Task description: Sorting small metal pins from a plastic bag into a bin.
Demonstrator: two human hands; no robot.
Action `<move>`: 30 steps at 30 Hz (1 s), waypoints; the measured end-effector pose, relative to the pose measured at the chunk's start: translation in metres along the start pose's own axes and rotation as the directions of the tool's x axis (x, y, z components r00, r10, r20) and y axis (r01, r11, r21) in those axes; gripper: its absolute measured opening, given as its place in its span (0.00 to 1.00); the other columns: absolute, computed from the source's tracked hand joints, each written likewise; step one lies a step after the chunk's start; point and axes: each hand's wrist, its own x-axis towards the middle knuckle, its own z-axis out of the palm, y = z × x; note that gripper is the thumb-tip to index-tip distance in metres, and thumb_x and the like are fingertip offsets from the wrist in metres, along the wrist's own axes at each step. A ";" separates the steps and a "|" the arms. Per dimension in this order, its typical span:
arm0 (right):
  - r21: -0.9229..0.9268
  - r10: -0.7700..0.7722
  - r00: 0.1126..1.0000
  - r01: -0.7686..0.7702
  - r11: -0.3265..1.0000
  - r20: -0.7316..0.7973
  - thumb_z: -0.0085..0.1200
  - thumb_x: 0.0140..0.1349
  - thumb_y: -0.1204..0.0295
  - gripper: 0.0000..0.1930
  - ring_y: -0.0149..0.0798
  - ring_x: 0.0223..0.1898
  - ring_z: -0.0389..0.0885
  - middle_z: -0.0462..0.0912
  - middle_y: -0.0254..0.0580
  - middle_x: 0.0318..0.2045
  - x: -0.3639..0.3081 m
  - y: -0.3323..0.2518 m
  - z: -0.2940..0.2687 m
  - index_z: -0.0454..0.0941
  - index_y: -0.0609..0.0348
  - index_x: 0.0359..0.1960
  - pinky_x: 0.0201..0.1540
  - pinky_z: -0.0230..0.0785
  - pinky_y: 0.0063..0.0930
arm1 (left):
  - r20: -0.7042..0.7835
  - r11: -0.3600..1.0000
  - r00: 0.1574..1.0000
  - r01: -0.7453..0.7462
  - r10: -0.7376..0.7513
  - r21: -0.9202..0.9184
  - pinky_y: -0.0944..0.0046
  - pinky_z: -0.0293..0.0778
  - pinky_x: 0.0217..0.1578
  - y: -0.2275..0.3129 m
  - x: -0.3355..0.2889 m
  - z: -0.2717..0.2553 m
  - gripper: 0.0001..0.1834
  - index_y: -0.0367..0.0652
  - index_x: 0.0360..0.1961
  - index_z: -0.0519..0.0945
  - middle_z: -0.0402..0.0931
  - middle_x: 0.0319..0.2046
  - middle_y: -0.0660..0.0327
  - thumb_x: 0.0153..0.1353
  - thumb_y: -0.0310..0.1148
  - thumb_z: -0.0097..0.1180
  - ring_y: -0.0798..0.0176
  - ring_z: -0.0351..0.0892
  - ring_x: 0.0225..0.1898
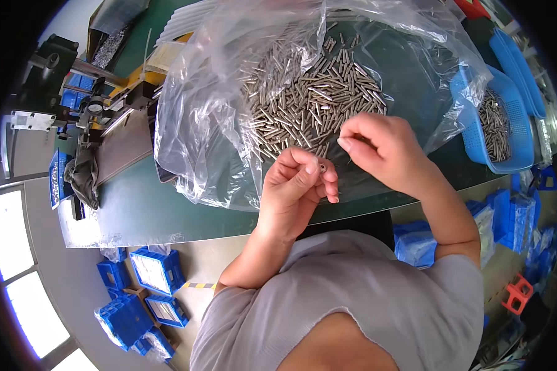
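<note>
A heap of small metal pins [309,99] lies on an open clear plastic bag [204,123] spread over the green table [142,210]. My left hand [297,185] is curled near the table's front edge and pinches a small metal pin [322,167] between thumb and fingers. My right hand [384,148] hovers just to the right, above the near edge of the heap, with thumb and forefinger pinched together on something thin that I cannot make out.
A blue plastic basket [513,117] holding more metal pins stands at the right. A machine with metal parts [86,105] sits at the left of the table. Blue boxes [136,297] are stacked on the floor below.
</note>
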 end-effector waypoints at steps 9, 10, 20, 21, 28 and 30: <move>0.547 0.084 0.995 -0.104 0.831 0.062 0.51 0.61 0.77 0.04 0.24 0.29 0.77 0.77 0.34 0.26 0.001 -0.007 0.006 0.72 0.65 0.32 0.32 0.69 0.17 | -0.003 0.999 1.000 0.024 -0.024 0.042 0.61 0.77 0.31 -0.001 0.000 0.001 0.05 0.38 0.34 0.70 0.77 0.31 0.53 0.64 0.28 0.48 0.61 0.78 0.30; 0.516 0.064 0.997 -0.075 0.853 0.039 0.51 0.61 0.76 0.04 0.24 0.29 0.77 0.77 0.33 0.25 0.001 -0.008 0.006 0.72 0.65 0.32 0.31 0.68 0.17 | -0.008 0.999 1.000 0.021 -0.020 0.045 0.61 0.77 0.31 -0.001 0.000 0.001 0.05 0.37 0.34 0.70 0.77 0.31 0.53 0.64 0.28 0.48 0.61 0.78 0.30; 0.462 -0.010 0.997 -0.025 0.887 0.074 0.52 0.59 0.78 0.03 0.24 0.27 0.77 0.77 0.35 0.24 0.001 -0.013 0.009 0.72 0.66 0.32 0.30 0.69 0.19 | 0.021 0.999 1.000 0.013 -0.014 0.053 0.61 0.77 0.31 -0.001 0.001 -0.003 0.05 0.37 0.34 0.70 0.77 0.30 0.53 0.63 0.28 0.49 0.61 0.78 0.30; 0.511 0.041 0.992 -0.097 0.854 0.120 0.52 0.59 0.77 0.03 0.24 0.27 0.76 0.77 0.35 0.24 0.001 -0.013 0.011 0.72 0.65 0.32 0.29 0.69 0.19 | 0.023 0.999 1.000 0.014 -0.016 0.052 0.61 0.77 0.31 -0.001 0.002 -0.002 0.05 0.37 0.34 0.70 0.77 0.30 0.53 0.63 0.28 0.49 0.61 0.78 0.30; 0.874 0.415 0.906 -0.265 0.408 0.080 0.47 0.62 0.71 0.06 0.16 0.15 0.55 0.72 0.32 0.24 0.002 0.002 -0.011 0.72 0.61 0.32 0.16 0.46 0.11 | 0.020 0.998 1.000 -0.023 0.022 0.050 0.62 0.76 0.30 -0.002 0.002 -0.002 0.04 0.38 0.32 0.71 0.76 0.30 0.52 0.63 0.28 0.49 0.61 0.77 0.28; 0.976 0.310 0.942 -0.172 0.132 0.124 0.46 0.61 0.73 0.05 0.16 0.12 0.53 0.72 0.32 0.23 0.000 0.014 -0.024 0.71 0.61 0.31 0.15 0.44 0.11 | 0.015 1.000 1.000 -0.010 0.009 0.029 0.62 0.76 0.30 -0.002 0.001 -0.001 0.05 0.38 0.32 0.71 0.75 0.30 0.52 0.63 0.28 0.49 0.61 0.77 0.28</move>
